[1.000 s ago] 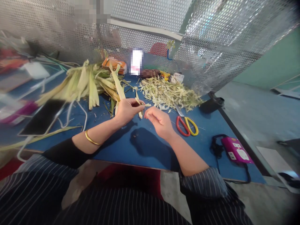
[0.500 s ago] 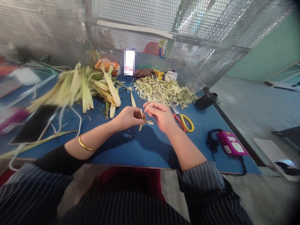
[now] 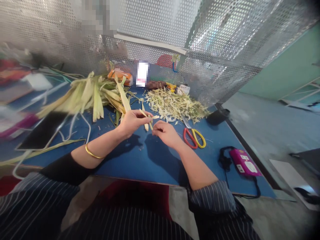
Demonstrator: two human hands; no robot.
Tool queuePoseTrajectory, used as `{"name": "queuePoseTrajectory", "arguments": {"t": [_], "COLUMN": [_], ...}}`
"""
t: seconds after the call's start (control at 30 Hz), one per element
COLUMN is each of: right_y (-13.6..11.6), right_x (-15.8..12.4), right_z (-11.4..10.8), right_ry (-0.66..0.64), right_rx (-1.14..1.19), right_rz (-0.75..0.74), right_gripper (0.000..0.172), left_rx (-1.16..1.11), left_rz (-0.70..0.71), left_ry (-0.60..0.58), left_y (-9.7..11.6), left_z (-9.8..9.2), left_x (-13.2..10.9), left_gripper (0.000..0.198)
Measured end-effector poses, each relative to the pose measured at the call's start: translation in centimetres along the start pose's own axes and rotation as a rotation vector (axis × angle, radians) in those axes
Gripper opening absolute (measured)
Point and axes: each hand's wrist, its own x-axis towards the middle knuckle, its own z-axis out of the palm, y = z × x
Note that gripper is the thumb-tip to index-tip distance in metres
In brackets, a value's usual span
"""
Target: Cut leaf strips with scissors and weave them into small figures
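My left hand [image 3: 131, 122] pinches thin pale strips of corn husk [image 3: 143, 113] between thumb and fingertips. One strip slants up to the left, and others cross it by the thumb. Close beside it, my right hand [image 3: 166, 132] has its fingers curled in a pinch at the lower end of a strip; its fingertips partly hide what they grip. Behind the hands lies a heap of shredded husk [image 3: 175, 103]. A bundle of whole corn husks [image 3: 96, 100] spreads beyond my left hand. Scissors [image 3: 192, 130] with red and yellow handles rest right of my right hand.
On the blue table [image 3: 140, 166], a purple box [image 3: 246, 162] with a black cable sits at the right. A black cup [image 3: 218, 116] lies near the right edge. An orange packet [image 3: 121, 77] stands at the back, before a perforated metal screen [image 3: 155, 25].
My right hand has lowered and closed its fingers in at the strips. The strips in my left hand have turned and now cross one another. The view has tilted slightly.
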Motion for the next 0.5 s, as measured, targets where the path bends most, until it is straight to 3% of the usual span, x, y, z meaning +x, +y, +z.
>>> {"name": "queuePoseTrajectory", "arguments": {"t": [0.1, 0.17, 0.3, 0.5], "right_y": [-1.4, -2.1, -2.4, -2.3], "right_x": [-0.8, -1.3, -1.6, -1.4], "right_z": [-0.4, -0.5, -0.2, -0.1], "right_ry": [0.071, 0.144, 0.129, 0.061], "right_rx": [-0.185, -0.113, 0.110, -0.001], "right_rz": [-0.241, -0.329, -0.341, -0.419], "right_gripper": [0.013, 0.014, 0.016, 0.017], "left_rx": [0.031, 0.059, 0.165, 0.469], "left_rz": [0.039, 0.040, 0.050, 0.109], "left_ry": [0.097, 0.110, 0.073, -0.049], "left_y": [-0.1, -0.2, -0.9, -1.8], "left_z": [-0.5, -0.6, -0.6, -0.4], "left_x": [0.6, 0.8, 0.8, 0.4], "left_gripper": [0.016, 0.016, 0.018, 0.021]}}
